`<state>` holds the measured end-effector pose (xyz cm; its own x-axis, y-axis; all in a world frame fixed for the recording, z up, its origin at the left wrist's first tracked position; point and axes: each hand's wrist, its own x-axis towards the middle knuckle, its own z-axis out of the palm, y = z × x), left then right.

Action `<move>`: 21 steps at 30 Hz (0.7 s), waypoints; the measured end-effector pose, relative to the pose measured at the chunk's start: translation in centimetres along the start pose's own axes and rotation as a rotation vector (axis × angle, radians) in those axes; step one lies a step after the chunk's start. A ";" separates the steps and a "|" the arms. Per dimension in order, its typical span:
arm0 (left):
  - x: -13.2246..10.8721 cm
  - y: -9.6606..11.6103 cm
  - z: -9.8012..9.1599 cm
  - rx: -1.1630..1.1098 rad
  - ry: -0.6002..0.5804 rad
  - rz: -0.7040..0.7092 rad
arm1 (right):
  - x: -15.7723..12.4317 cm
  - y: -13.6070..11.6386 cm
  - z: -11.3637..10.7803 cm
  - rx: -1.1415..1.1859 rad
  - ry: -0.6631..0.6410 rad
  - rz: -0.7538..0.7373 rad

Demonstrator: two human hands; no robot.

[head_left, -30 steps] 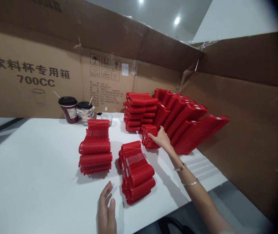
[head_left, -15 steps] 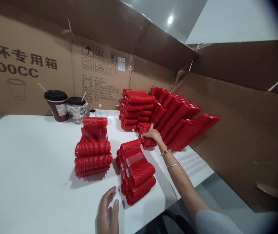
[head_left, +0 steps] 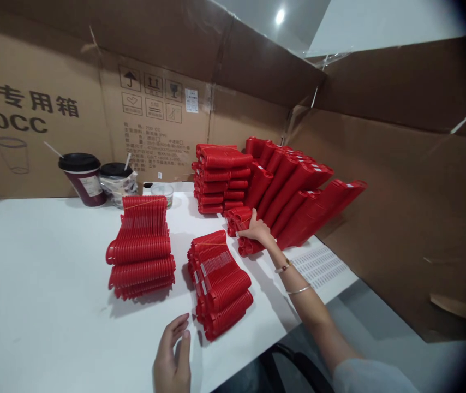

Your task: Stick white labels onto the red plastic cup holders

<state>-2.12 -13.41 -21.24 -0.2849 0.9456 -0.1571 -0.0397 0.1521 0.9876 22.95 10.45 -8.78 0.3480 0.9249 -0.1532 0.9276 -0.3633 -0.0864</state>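
Note:
My right hand [head_left: 256, 229] reaches over a small bundle of red plastic pieces [head_left: 249, 248] beside the taller piles, thumb raised and fingers around its near side; the fingertips are partly hidden. Near the front edge, my left hand [head_left: 173, 352] is empty, its thumb and fingers apart. Just beyond it lies a banded bundle of nested red plastic pieces [head_left: 227, 289] with white labels along its side. Farther left sits another ribbed red bundle [head_left: 141, 251], tied with a thin yellowish band.
A red stack [head_left: 222, 177] and long leaning red rolls [head_left: 286, 188] stand at the back right. Two lidded cups, one maroon [head_left: 83, 183] and one wrapped in plastic [head_left: 117, 185], stand at the back left. Cardboard walls [head_left: 155, 147] surround the white table [head_left: 53, 305]. A label sheet [head_left: 318, 267] lies right.
The view has shifted slightly. My right hand and the small bundle under it have come a little nearer, away from the tall stack. My left hand stays open at the front.

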 end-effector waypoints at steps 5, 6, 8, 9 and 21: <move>0.1 0.2 0.0 0.050 0.006 0.017 | -1.5 1.1 0.5 0.019 0.036 0.000; 0.1 0.2 0.0 0.057 0.005 0.017 | -1.9 1.5 0.6 0.024 0.040 -0.001; 0.1 0.2 0.1 0.069 0.005 0.013 | -2.9 2.6 0.8 0.035 0.050 0.001; 0.1 0.3 0.2 0.074 0.009 0.014 | -3.5 3.2 0.9 0.039 0.056 0.004; 0.3 0.3 0.5 0.161 0.025 0.003 | -9.1 8.2 2.1 0.089 0.077 -0.021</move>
<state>-1.78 -12.97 -20.97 -0.3089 0.9388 -0.1523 0.1144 0.1957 0.9740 27.07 -1.16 -10.12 0.3409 0.9371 -0.0747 0.9203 -0.3489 -0.1767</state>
